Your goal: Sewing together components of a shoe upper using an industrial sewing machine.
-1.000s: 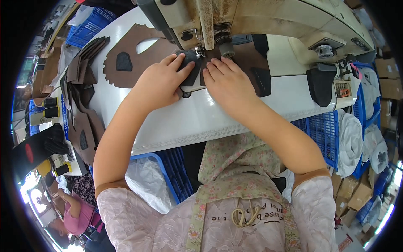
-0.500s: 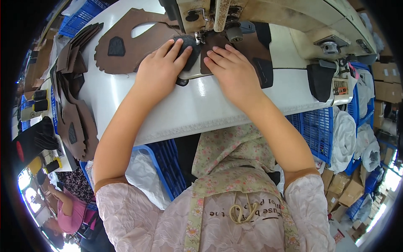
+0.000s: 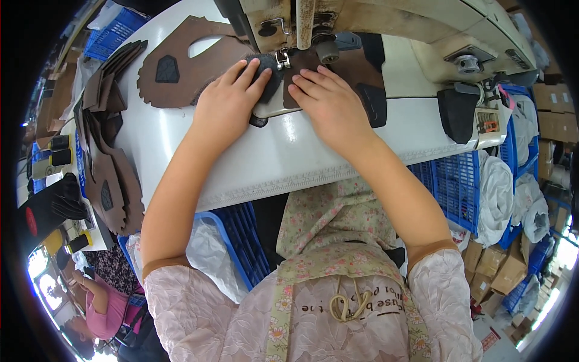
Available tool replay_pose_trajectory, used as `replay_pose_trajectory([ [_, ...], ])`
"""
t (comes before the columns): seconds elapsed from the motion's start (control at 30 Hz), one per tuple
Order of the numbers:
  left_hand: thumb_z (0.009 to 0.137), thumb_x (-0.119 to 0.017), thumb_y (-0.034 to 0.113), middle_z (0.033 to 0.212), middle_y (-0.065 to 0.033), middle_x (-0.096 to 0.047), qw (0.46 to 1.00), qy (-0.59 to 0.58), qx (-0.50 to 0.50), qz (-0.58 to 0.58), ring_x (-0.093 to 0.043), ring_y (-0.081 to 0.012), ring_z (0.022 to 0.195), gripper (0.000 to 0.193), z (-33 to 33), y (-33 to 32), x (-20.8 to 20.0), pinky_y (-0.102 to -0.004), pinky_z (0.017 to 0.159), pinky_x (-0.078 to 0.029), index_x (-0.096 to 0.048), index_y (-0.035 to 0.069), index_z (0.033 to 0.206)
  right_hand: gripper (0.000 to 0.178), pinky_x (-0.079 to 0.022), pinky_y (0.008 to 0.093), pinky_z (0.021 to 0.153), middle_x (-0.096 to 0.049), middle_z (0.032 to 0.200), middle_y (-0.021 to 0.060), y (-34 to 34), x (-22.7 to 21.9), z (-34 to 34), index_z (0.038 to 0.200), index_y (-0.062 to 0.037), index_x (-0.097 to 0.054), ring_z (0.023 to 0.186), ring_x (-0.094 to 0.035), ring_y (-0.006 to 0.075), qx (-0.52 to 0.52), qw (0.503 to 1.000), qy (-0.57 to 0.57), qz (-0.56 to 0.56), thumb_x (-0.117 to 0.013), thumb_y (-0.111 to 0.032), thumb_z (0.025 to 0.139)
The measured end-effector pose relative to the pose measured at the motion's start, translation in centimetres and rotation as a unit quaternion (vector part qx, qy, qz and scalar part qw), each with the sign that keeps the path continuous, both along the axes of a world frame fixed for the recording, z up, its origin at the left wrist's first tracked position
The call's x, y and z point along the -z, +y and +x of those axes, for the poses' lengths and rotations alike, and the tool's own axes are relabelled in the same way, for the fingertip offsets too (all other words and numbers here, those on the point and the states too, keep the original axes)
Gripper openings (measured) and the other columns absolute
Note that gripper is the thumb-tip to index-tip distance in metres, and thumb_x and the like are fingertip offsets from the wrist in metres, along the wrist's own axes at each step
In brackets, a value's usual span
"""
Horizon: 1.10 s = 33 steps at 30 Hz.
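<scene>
My left hand (image 3: 230, 99) lies flat with fingers spread, its fingertips on a dark patch (image 3: 271, 87) at the right end of a cut-out brown leather-like piece (image 3: 181, 72). Just right of those fingertips is the metal presser foot (image 3: 282, 60) of a sewing machine (image 3: 386, 27). My right hand (image 3: 335, 111) rests open on a second brown piece (image 3: 353, 67) with dark patches, right of the foot. Both pieces lie on the white machine table (image 3: 289, 151). Whether the presser foot bears on the material I cannot tell.
Similar brown pieces (image 3: 108, 175) hang in a stack over the table's left edge. A black piece (image 3: 455, 114) lies at the right. Blue baskets (image 3: 455, 187) stand below the table, some with white bags (image 3: 494, 199). A person in pink (image 3: 108, 311) sits at lower left.
The view has shifted slightly, so the machine appears a little farther left. Both hands stay flat on the brown pieces, with hardly any movement.
</scene>
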<state>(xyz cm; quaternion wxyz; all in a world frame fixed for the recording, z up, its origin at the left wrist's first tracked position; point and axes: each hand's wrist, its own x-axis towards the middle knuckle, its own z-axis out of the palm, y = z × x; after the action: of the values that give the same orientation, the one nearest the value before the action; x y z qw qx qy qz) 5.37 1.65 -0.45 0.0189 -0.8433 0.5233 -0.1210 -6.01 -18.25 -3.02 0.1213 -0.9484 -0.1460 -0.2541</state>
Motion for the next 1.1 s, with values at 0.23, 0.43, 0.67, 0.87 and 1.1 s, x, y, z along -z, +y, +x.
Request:
replay_pose_trajectory([
  [0.23, 0.073, -0.060, -0.001, 0.138, -0.0089, -0.054, 0.999, 0.009, 0.010, -0.037, -0.049, -0.0286, 0.130, 0.064, 0.2, 0.1, 0.1, -0.0391, 0.093, -0.051, -0.055, 0.011, 0.135, 0.031, -0.038, 0.0410, 0.111, -0.067, 0.119, 0.0148, 0.2, -0.2, 0.1, 0.110, 0.0008, -0.066, 0.121, -0.057, 0.0263, 0.004, 1.000, 0.004, -0.014, -0.052, -0.011, 0.086],
  [0.43, 0.073, -0.059, 0.000, 0.118, -0.0092, -0.058, 0.997, 0.044, 0.023, -0.063, -0.054, -0.0295, 0.116, 0.062, 0.1, -0.1, -0.4, -0.0393, 0.089, -0.052, -0.058, 0.011, 0.134, 0.030, -0.038, 0.0409, 0.111, -0.066, 0.119, 0.0145, 0.3, -0.5, 0.1, 0.110, 0.0014, -0.066, 0.122, -0.056, 0.0266, 0.011, 0.999, 0.007, -0.029, -0.052, -0.011, 0.086],
  [0.67, 0.076, -0.057, 0.002, 0.115, -0.0100, -0.058, 0.999, 0.027, -0.011, -0.042, -0.055, -0.0292, 0.110, 0.059, -0.4, -0.7, -0.5, -0.0381, 0.087, -0.051, -0.057, 0.011, 0.135, 0.030, -0.037, 0.0401, 0.112, -0.065, 0.120, 0.0139, 0.1, -1.0, 0.4, 0.110, 0.0008, -0.066, 0.122, -0.056, 0.0264, 0.015, 1.000, 0.009, -0.025, -0.053, -0.011, 0.085],
  [0.87, 0.074, -0.059, 0.001, 0.116, -0.0091, -0.059, 0.999, 0.035, -0.005, -0.027, -0.056, -0.0277, 0.111, 0.060, -0.2, -0.7, -1.1, -0.0382, 0.087, -0.052, -0.058, 0.010, 0.133, 0.030, -0.037, 0.0396, 0.113, -0.065, 0.122, 0.0115, -0.8, -1.1, 0.5, 0.110, -0.0016, -0.067, 0.123, -0.055, 0.0255, 0.013, 1.000, 0.017, -0.015, -0.054, -0.009, 0.084],
  [1.1, 0.070, -0.063, 0.000, 0.127, -0.0074, -0.064, 0.994, 0.020, 0.101, -0.036, -0.062, -0.0258, 0.117, 0.054, 1.5, 2.4, 0.0, -0.0374, 0.085, -0.055, -0.064, 0.011, 0.122, 0.029, -0.037, 0.0392, 0.113, -0.066, 0.121, 0.0113, -1.3, -0.9, 0.5, 0.108, -0.0051, -0.070, 0.121, -0.057, 0.0246, -0.007, 1.000, 0.023, 0.005, -0.054, -0.010, 0.084],
])
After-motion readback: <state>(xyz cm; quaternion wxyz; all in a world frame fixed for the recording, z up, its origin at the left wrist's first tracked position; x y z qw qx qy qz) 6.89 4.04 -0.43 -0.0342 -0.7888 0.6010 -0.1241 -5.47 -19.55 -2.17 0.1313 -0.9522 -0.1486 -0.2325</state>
